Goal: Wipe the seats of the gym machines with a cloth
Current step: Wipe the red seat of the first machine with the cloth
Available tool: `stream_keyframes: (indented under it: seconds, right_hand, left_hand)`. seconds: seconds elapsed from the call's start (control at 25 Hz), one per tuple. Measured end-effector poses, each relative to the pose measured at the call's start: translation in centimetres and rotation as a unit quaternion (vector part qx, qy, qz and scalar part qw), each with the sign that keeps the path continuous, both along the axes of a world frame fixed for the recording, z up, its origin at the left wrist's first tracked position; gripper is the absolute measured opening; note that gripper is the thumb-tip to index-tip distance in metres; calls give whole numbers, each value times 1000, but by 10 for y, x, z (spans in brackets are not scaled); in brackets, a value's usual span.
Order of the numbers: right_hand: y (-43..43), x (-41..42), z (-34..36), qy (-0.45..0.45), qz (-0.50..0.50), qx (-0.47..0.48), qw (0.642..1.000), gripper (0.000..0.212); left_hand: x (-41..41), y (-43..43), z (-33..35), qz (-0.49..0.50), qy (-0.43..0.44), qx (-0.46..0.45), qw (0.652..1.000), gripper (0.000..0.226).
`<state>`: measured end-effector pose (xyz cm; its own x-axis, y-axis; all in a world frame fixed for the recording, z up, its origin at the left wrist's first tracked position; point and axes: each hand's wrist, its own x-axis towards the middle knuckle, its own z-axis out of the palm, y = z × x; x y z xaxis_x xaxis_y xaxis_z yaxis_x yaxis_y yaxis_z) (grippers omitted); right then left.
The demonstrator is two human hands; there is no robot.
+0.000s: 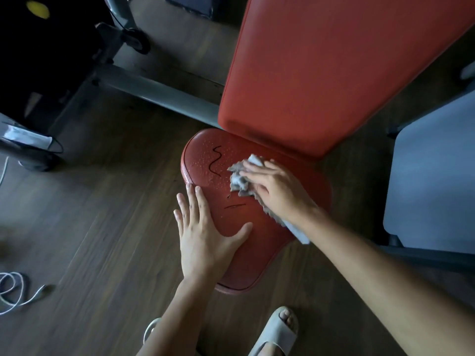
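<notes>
Droplets on red seat, wooden floor

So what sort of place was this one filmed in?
Probably a gym or workout room: a red padded seat with a matching long back pad, mounted on a grey metal frame, over a wood-look floor.

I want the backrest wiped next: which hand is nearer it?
Right. The right hand presses the cloth on the seat just below the backrest; the left hand rests flat farther down, on the seat's left edge.
</notes>
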<state>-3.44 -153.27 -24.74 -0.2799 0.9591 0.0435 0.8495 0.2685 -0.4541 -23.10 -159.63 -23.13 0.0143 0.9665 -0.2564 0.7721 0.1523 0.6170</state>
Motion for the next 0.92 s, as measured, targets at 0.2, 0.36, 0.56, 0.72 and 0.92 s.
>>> stream_keyframes:
  seconds: [0.2, 0.36, 0.56, 0.72, 0.92]
  right_hand:
    - [-25, -20, 7, 53, -5, -3, 999, 38]
    - [-58, -27, 17, 23, 61, 17, 998, 38]
    - [-58, -33, 14, 9, -39, 51, 998, 33]
    - [-59, -44, 17, 21, -88, 45, 995, 31]
    - [-65, -49, 21, -23, -1, 71, 997, 29]
  left_hand:
    - [-17, -3, -13, 32, -90, 18, 995, 60]
    - [-26, -6, -18, 34, -97, 40, 994, 54]
    - [-27, -5, -19, 36, -113, 38, 992, 53]
    - [-26, -4, -18, 38, -112, 31, 992, 52]
    - [-23, -1, -16, 43, -121, 16, 992, 54]
